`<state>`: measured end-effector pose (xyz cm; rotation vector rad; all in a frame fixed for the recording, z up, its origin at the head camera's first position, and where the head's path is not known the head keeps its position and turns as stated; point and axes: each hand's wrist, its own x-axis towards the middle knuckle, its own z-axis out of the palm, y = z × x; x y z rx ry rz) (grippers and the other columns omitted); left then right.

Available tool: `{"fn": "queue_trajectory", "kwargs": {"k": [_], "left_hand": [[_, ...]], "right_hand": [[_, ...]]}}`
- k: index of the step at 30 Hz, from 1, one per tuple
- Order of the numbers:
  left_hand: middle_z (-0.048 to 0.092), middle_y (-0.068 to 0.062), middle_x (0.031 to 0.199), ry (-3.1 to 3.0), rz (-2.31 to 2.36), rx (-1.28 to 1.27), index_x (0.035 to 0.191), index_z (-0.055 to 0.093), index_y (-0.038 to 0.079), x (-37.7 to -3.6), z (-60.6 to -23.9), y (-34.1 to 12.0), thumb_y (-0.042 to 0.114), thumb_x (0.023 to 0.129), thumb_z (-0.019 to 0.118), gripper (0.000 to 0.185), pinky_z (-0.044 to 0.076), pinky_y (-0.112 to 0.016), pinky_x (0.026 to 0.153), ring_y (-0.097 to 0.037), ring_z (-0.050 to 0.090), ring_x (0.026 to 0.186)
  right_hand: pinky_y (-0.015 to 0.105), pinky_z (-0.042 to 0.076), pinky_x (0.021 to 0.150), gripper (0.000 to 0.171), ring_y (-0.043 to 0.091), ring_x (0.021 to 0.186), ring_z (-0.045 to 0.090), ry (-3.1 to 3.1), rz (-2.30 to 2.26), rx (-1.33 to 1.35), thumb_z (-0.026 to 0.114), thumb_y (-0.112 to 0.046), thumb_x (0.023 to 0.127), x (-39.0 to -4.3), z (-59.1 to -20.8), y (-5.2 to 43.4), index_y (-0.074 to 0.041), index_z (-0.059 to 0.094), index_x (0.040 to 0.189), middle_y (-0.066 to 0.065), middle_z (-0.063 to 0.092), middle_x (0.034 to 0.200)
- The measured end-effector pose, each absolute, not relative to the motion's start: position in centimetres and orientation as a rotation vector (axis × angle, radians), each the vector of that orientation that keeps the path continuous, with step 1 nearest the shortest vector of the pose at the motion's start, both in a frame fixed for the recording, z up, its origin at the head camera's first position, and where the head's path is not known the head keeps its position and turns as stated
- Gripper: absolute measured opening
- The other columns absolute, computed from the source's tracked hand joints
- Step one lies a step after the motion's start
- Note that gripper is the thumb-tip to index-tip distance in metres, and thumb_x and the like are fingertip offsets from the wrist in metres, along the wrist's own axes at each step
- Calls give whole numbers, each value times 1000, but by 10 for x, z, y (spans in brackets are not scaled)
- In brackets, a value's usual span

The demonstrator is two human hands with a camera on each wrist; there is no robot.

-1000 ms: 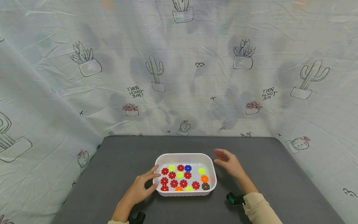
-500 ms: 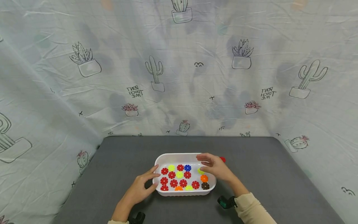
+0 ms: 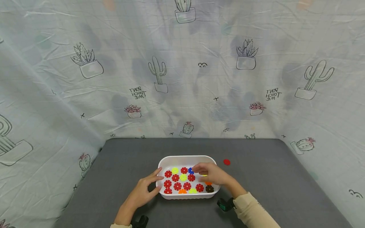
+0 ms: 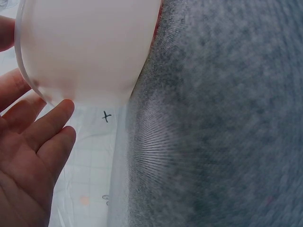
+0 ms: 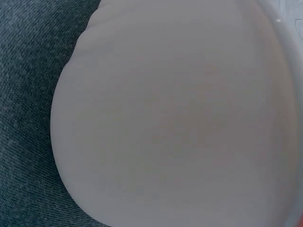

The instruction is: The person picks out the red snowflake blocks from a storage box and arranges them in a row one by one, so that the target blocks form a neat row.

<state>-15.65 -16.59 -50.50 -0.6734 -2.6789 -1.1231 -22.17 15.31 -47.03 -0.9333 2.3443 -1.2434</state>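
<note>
White tray (image 3: 186,158) near the front middle of the grey table (image 3: 271,183); its long axis runs left–right. Left hand (image 3: 142,191), fingers spread, rests against the tray's left wall. Right hand (image 3: 212,174) reaches in from the tray's right over the coloured discs (image 3: 177,186), fingers loosely curled; cannot tell if they pinch one. The discs lie left of its fingertips; one red disc (image 3: 226,162) lies outside, right of the tray.

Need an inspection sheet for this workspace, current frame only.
Surface: grey table.
Things: white tray holding flower-shaped discs, mostly red, also yellow, orange, blue, brown.
Clutter: one red disc on the table right of the tray.
Hands: left hand touches the tray's left wall; right hand reaches into the tray, grip hidden.
Cables: nothing seen.
Surroundings: cactus-print cloth behind and at both sides.
</note>
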Motion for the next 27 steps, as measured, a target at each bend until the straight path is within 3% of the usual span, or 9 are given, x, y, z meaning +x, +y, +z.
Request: {"fn": "queue_trajectory", "kwargs": {"k": [19,27], "left_hand": [[47,-6,144,-2675,-1100,-668,116,68,11,-157,-506,-166,23,87,67,32,45,-50,98,-25,50,127],[47,-4,145,-2676,-1105,-665,116,68,10,-157,-505,-166,23,87,67,32,45,-50,98,-25,51,127]], "right_hand": [[28,53,85,25,13,93,63,2372,-887,-904,67,5,77,-224,-470,146,-9,69,98,0,70,100],[27,53,82,26,10,87,62,2367,-819,-872,73,5,74,-224,-469,143,-11,69,94,-3,68,95]]}}
